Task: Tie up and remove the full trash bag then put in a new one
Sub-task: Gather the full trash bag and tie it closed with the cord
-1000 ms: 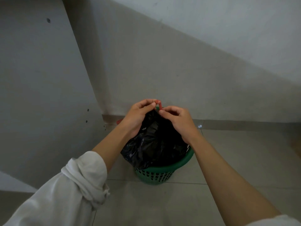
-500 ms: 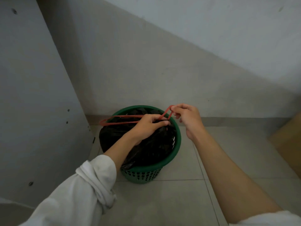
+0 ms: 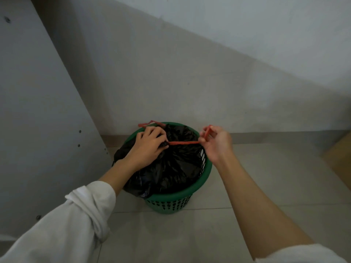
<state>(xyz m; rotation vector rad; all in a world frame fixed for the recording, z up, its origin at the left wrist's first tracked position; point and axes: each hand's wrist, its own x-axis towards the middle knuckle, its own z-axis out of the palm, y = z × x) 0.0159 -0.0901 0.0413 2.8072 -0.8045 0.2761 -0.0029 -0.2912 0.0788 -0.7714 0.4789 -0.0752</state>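
Observation:
A full black trash bag (image 3: 171,168) sits in a green plastic basket (image 3: 190,192) on the floor by the wall. Its mouth is gathered at the top. My left hand (image 3: 150,147) grips the gathered neck of the bag, with a loop of the red drawstring (image 3: 183,142) sticking out behind it. My right hand (image 3: 216,143) pinches the other red drawstring loop and holds it taut, stretched to the right of the bag's neck.
A grey panel (image 3: 38,111) with screw heads stands close on the left. The wall (image 3: 190,82) runs right behind the basket. Tiled floor (image 3: 190,234) lies in front and to the right. A brown cardboard edge (image 3: 340,154) shows at the far right.
The bag has sunk back into the basket. My right hand has pulled the red drawstring out to the right while my left hand clamps the bag's neck lower down.

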